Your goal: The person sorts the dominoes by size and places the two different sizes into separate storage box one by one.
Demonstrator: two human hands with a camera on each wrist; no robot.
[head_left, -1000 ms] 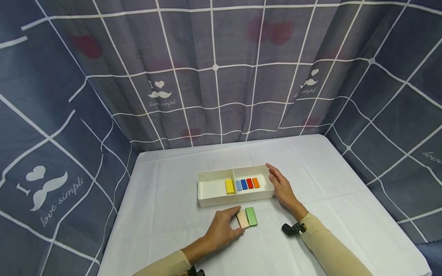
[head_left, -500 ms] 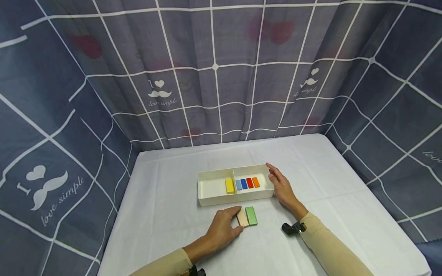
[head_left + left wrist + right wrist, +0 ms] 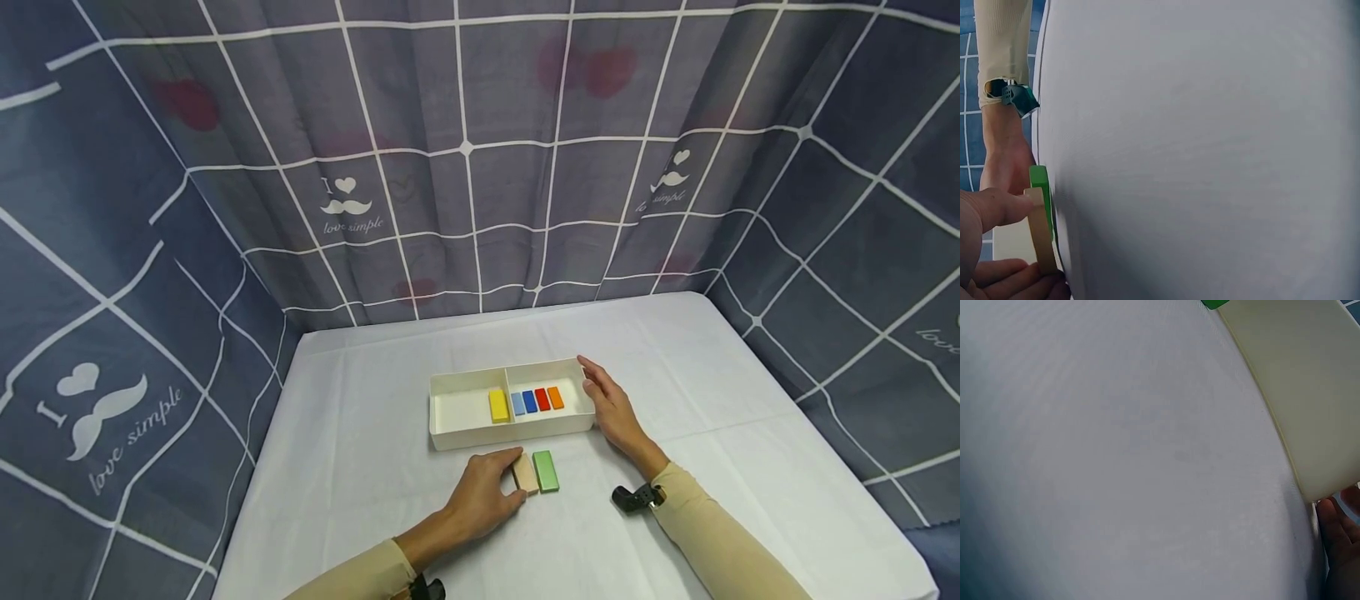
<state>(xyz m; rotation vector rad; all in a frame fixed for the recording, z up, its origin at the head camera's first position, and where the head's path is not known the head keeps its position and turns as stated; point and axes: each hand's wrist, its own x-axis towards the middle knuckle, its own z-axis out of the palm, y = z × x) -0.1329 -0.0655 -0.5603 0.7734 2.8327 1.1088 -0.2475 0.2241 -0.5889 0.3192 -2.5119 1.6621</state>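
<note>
Sorting step, by the look of it: the left hand point(image 3: 480, 502) pinched the flat beige rectangular block point(image 3: 525, 474) between thumb and fingers on the white tablecloth point(image 3: 360, 483), touching the flat green rectangular block point(image 3: 545, 470). The right hand point(image 3: 609, 406) lay flat, fingers straight, against the white two-compartment plastic tray point(image 3: 512, 432). I'd guess the next move needed a clean lift without nudging the green one.
</note>
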